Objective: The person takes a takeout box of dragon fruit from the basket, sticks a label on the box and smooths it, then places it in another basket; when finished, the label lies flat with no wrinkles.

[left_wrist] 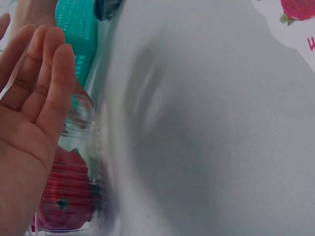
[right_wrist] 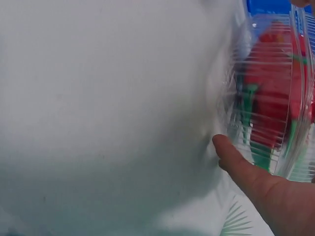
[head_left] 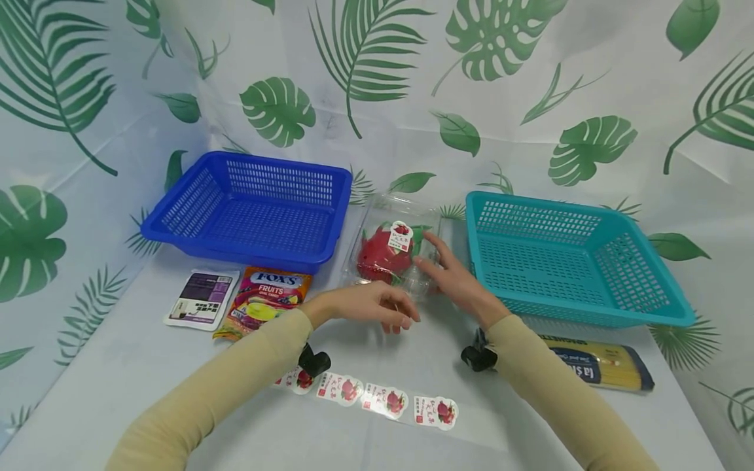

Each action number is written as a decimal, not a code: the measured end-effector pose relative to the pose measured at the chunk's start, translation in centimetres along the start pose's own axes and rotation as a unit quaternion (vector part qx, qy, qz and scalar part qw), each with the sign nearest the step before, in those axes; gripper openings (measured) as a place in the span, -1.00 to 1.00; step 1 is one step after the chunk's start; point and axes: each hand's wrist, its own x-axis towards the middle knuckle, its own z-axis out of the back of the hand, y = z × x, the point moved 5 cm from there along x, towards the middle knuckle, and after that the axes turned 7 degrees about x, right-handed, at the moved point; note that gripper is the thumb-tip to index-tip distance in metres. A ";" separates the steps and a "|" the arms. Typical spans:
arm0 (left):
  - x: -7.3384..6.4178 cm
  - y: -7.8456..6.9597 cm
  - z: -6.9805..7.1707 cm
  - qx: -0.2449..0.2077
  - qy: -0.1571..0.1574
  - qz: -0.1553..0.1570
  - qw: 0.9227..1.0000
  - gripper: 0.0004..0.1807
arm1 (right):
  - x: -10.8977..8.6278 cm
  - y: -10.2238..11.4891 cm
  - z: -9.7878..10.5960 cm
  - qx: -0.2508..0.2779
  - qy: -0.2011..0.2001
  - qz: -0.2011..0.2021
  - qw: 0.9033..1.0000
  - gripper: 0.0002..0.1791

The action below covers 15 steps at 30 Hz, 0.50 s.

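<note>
A clear plastic clamshell box [head_left: 366,222] stands between the two baskets, with a red dragon fruit [head_left: 377,256] with green tips inside. On its lid is a white sticker [head_left: 400,236] with a dragon fruit picture. My right hand [head_left: 455,278] touches the box's right side, fingers over the lid; in the right wrist view the thumb [right_wrist: 246,172] lies straight beside the box. My left hand [head_left: 368,306] hovers before the box's near side, holding nothing; the left wrist view shows its fingers [left_wrist: 55,83] relaxed. A strip of similar stickers [head_left: 385,400] lies near the front.
A blue basket [head_left: 247,260] stands at the back left, a teal basket [head_left: 580,311] at the right. Below the blue one lie a purple-and-white packet [head_left: 203,297] and a Fox's candy bag [head_left: 268,301]. A spaghetti pack [head_left: 601,366] lies partly behind my right sleeve.
</note>
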 end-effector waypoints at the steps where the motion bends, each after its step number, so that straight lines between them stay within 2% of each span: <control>1: 0.0 0.1 -0.1 0.001 0.003 0.002 1.000 -0.63 | 0.0 0.0 0.0 0.010 -0.001 0.003 1.000 -0.22; 6: 0.3 0.4 -0.3 0.007 0.014 0.006 1.000 -0.63 | 0.1 -0.1 -0.2 0.046 -0.018 0.017 0.999 -0.29; 15: 0.9 0.1 -1.2 0.007 0.037 0.002 0.999 -0.65 | 0.1 0.8 -1.0 0.051 -0.053 0.050 0.996 -0.32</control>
